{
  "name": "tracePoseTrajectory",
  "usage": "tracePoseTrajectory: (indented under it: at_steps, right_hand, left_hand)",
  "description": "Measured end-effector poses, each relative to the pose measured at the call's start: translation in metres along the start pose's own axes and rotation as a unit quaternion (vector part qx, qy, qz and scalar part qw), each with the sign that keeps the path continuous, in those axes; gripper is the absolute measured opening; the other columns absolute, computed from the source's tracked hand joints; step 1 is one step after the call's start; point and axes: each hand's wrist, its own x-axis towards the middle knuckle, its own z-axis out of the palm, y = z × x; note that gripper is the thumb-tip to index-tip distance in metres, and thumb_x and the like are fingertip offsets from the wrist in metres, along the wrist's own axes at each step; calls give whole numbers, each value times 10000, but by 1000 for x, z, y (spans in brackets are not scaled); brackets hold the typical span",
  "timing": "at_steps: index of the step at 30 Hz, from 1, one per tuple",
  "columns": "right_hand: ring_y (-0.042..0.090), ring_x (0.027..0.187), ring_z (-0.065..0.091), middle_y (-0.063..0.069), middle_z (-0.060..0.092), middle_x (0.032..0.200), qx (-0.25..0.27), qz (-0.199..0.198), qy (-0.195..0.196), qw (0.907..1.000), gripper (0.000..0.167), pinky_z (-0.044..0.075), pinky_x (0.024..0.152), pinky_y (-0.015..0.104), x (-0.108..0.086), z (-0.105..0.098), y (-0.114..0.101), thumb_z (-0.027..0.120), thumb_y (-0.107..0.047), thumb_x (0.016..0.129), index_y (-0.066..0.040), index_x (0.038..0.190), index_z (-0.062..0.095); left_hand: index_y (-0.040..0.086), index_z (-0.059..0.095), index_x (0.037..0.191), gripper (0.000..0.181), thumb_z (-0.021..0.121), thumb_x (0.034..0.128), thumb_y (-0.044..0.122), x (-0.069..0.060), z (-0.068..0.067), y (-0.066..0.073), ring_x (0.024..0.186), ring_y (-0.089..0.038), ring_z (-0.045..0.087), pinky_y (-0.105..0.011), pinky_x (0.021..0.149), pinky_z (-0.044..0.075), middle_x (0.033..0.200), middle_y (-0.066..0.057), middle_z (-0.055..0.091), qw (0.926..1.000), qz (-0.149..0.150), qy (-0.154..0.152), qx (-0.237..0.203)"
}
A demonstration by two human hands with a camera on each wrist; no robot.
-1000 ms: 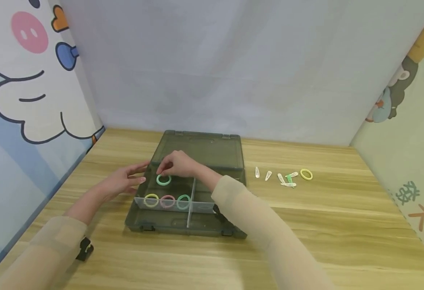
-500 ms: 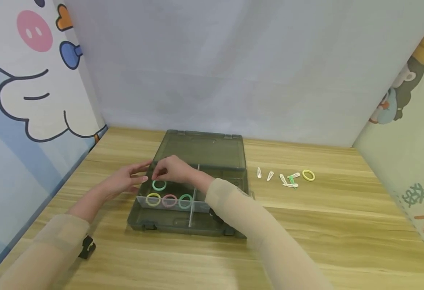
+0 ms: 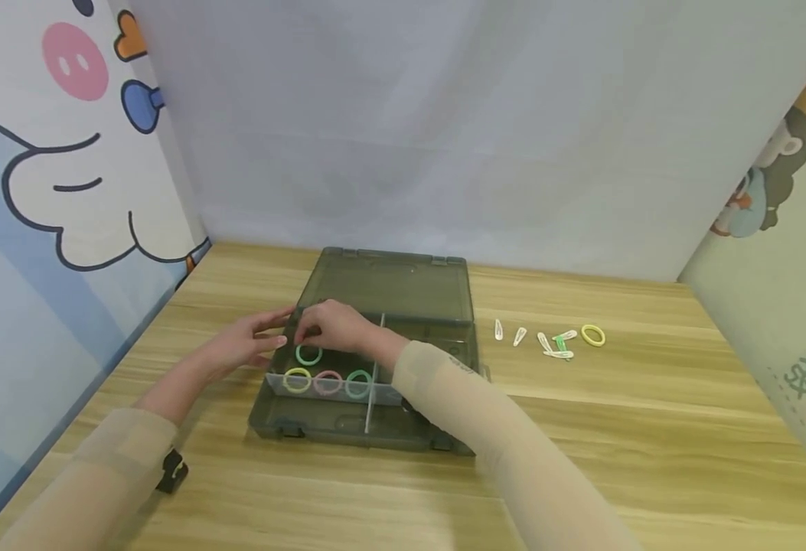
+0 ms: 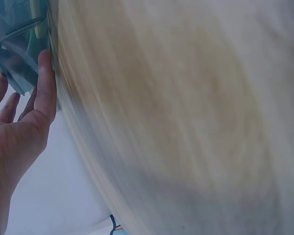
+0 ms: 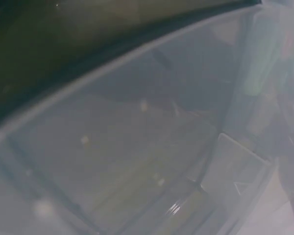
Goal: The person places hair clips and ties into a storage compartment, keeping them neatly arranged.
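Observation:
The grey-green plastic box (image 3: pixel 406 440) lies with its lid (image 3: pixel 396 287) folded back. My right hand (image 3: pixel 341 327) reaches into its back left compartment, thumb and index finger pinching the light green ring (image 3: pixel 319 358) at its upper edge. Along the divider in front of it are a yellow ring (image 3: pixel 297 392), a pink ring (image 3: pixel 328 392) and a green ring (image 3: pixel 358 396). At the box's left side, my left hand (image 3: pixel 237 344) touches the wall with loosely extended fingers. The left wrist view shows that hand (image 4: pixel 27 127) against the box wall (image 4: pixel 14 63); the right wrist view is blurred plastic.
Right of the box on the wooden table (image 3: pixel 623 428) are several white hair clips, among them one clip (image 3: pixel 498 330), a green clip (image 3: pixel 561 344) and another yellow ring (image 3: pixel 603 337). A pale cloth (image 3: pixel 458 153) hangs behind the table.
My right hand has moved the light green ring slightly left and towards the front within the compartment. The left hand keeps its place at the box while the head view has shifted a little.

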Motion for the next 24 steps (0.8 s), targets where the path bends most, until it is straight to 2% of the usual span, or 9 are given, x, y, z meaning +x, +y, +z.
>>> tracePoseTrajectory:
  at_steps: [9,16,24]
  right_hand:
    - [33,775,574,-51,668,1006,546,4,-149,9984,145,455,681,138,-6,-5,1,669,-175,888,-167,1024,718]
    - [43,776,578,-25,653,1062,1050,-93,-471,9933,192,466,688,153,-14,-21,-3,671,-152,884,-147,1076,686]
    - [80,785,566,15,660,1082,1072,-341,-829,9902,259,450,695,164,-25,-40,-10,699,-151,860,-78,1108,676]
  left_hand:
    - [160,142,1530,654,500,990,246,2,0,-1,1342,-462,285,-460,885,518,1550,-236,127,9999,11,8,100]
    - [161,128,1532,657,495,993,243,1,0,0,1349,-468,264,-487,897,505,1553,-236,112,9999,-27,-15,164]
    - [144,138,1530,641,488,995,191,-1,0,1,1306,-476,339,-470,883,516,1542,-258,122,9998,-32,60,212]
